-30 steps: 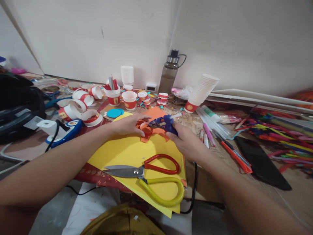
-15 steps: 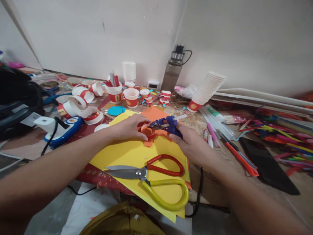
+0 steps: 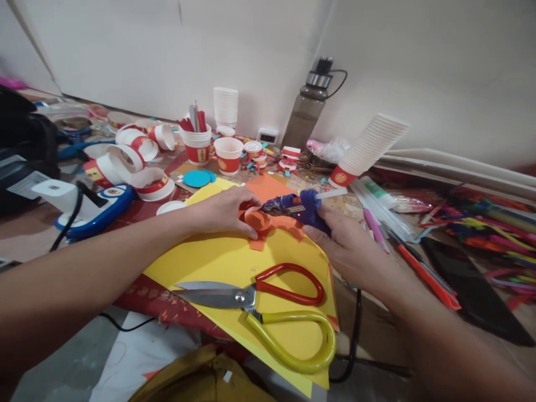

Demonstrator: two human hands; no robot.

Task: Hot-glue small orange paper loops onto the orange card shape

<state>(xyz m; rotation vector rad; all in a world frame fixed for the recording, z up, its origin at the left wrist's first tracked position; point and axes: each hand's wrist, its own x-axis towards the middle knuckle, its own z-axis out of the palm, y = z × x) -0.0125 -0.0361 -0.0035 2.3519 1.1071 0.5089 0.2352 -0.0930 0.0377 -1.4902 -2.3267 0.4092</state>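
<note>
My left hand (image 3: 238,213) has its fingers and thumb wrapped round a small orange paper cup piece (image 3: 257,221), which stands on the yellow paper (image 3: 218,251). In my right hand (image 3: 339,231) is a blue glue gun (image 3: 304,207), with a white glue stick out of its back and its nozzle at the rim of the orange piece. Orange paper (image 3: 268,188) lies behind and under the piece. Nearer to me, large scissors (image 3: 251,301) with one red and one yellow handle lie on the yellow paper, their blades nearly closed and pointing left.
Paper cups (image 3: 228,155), one with pencils, cut cup rings (image 3: 153,184) and blue discs (image 3: 196,178) lie behind and left. A water bottle (image 3: 305,111) and a leaning cup stack (image 3: 371,148) stand behind. A cutter (image 3: 429,276) and black phone-like slab (image 3: 477,293) are right.
The glue gun has shifted slightly to the right, its nozzle still by the orange piece. My left hand keeps its hold. The camera view has tilted and moved a little.
</note>
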